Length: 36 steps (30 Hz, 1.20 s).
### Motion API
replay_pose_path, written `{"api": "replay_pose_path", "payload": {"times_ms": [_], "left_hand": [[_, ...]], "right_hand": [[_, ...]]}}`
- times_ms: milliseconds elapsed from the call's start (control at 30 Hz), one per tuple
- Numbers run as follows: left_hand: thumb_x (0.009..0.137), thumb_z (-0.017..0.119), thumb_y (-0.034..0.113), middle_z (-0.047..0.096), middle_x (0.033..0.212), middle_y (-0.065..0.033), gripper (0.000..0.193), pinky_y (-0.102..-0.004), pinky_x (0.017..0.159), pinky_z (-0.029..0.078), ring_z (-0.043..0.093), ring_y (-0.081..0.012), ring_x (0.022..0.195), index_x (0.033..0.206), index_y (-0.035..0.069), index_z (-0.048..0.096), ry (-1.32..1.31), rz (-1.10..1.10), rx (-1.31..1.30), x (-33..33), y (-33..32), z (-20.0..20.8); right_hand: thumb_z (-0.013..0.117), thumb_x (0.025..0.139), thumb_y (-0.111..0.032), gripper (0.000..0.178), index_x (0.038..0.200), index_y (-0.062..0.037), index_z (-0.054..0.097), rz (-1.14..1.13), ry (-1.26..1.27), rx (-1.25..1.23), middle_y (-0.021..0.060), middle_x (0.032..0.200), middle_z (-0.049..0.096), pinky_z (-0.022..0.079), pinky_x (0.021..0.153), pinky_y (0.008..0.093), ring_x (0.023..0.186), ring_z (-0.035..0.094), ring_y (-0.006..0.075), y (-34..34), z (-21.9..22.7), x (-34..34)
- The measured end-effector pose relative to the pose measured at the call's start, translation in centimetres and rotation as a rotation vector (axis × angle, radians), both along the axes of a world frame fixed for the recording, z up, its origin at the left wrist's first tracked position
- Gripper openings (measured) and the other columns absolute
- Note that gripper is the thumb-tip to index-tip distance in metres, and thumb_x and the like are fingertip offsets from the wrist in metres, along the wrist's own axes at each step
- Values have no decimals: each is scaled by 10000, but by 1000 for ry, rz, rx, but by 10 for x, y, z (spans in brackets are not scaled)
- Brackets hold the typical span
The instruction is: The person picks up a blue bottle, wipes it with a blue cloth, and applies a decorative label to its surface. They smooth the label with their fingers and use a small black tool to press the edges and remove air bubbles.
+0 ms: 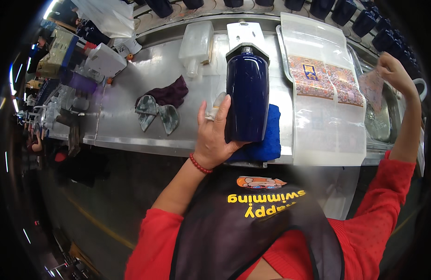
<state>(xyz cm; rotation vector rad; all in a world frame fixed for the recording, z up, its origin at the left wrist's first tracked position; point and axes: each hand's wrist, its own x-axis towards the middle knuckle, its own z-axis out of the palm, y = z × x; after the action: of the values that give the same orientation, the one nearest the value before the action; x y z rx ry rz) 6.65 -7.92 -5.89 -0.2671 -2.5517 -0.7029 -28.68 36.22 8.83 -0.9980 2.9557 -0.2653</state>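
Factory decal workstation: steel bench (131, 88), rows of dark blue mugs (346, 11), printed decal sheets (325, 74), water basin (381, 121).

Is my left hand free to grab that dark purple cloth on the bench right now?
Probably not yet: the left hand is wrapped around the dark blue cup. The purple cloth lies uncovered just to its left, so the path itself looks open.

The glossy dark blue ceramic mug (247, 95) lies on its side at the middle of the grey metal tabletop (155, 70), over a blue cloth pad (270, 135). The left hand (214, 135) grips its left flank. Left of it lie 2 grey sponge pieces (156, 114) before a dark purple rag (171, 92). Right of it lies a clear sheet of printed decals (325, 84); further right, the right hand (392, 70) is raised over a metal basin (381, 121).
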Motion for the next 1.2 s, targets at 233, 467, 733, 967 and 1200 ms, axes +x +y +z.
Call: {"api": "replay_pose_path", "payload": {"times_ms": [233,467,733,967,1200], "left_hand": [[889,683,653,310,1614,-280,1030,-535,1237,179,280,-398,1524,1566,-29,311,-80,-203,219,-17,-16,63],[809,813,511,531,1448,-213,947,-408,1152,356,486,-331,1383,1500,-15,434,117,-441,60,-72,5,149],[856,756,311,632,1168,-205,285,-451,1022,384,551,-394,1171,926,57,647,-358,-445,318,-49,6,140],[859,723,165,676,969,-101,128,-414,928,414,586,-307,975,906,75,645,-272,-440,364,-16,-1,133],[923,712,216,668,785,-91,227,-366,744,491,652,-246,746,850,17,631,-258,-240,395,-45,-28,141]], "right_hand": [[577,781,25,103,773,-51,508,523,81,-72,104,972,502,461,726,371,858,530,233,-142,76,120],[634,734,49,141,786,-45,542,839,143,-166,151,1038,539,458,694,361,845,568,266,-199,100,190],[690,685,45,206,773,-46,528,824,87,-349,141,1048,550,465,745,368,894,565,304,-200,56,198],[662,630,11,187,764,-34,538,800,-60,-465,198,1065,568,462,799,376,910,580,323,-195,51,217],[625,901,-161,183,799,-37,537,728,-88,-421,136,1028,562,443,768,344,897,564,228,-203,37,172]]}}
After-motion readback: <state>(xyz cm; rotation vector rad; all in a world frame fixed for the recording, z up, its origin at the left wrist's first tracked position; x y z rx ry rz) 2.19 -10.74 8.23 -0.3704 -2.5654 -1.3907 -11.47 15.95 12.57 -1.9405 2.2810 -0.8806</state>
